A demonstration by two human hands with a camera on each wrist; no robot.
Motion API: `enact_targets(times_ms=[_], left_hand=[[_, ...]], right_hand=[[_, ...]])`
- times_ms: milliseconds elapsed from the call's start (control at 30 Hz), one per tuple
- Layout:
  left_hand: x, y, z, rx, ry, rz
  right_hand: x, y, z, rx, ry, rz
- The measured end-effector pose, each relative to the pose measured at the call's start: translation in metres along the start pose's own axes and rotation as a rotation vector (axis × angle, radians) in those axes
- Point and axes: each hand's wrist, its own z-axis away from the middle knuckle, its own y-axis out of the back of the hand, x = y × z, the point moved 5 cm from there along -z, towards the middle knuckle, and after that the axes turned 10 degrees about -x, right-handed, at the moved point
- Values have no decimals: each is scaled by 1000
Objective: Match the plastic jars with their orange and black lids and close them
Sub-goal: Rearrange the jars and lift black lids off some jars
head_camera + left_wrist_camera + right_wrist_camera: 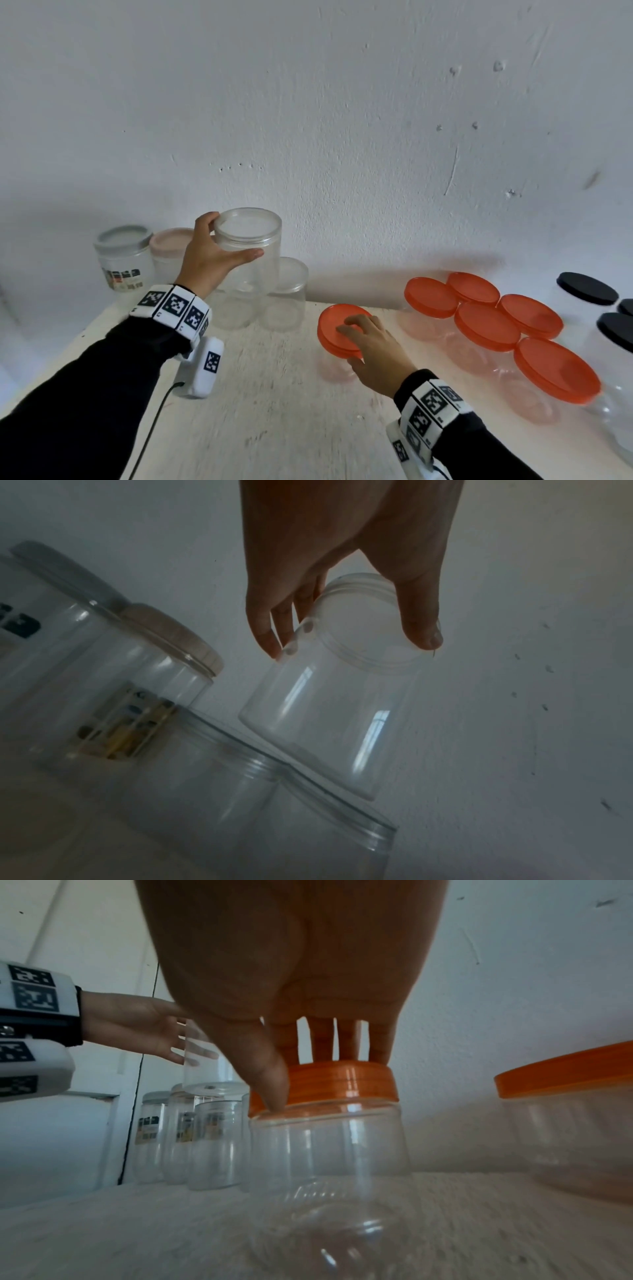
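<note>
- Up above two open jars [263,308], the left hand [205,260] curls its fingers [423,631] round a lidless clear jar [248,250].
- Right hand [373,346] fingers [274,1085] grip the orange lid [337,330] on a jar standing on the table [274,394].

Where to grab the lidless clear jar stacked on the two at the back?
Take the stacked jar at its threaded neck, just under the open rim, from the left side. It stands upright on two jars, so a grip from the side lifts it straight off. The left hand already holds it there.
</note>
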Motion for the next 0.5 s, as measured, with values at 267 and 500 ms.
enact_targets(times_ms=[267, 500], left_hand=[[-20, -11, -23, -2, 4, 26], [-32, -13, -36, 38, 16, 69]], right_hand=[[13, 2, -34, 73, -24, -92], [27, 2, -66, 161, -8, -146]])
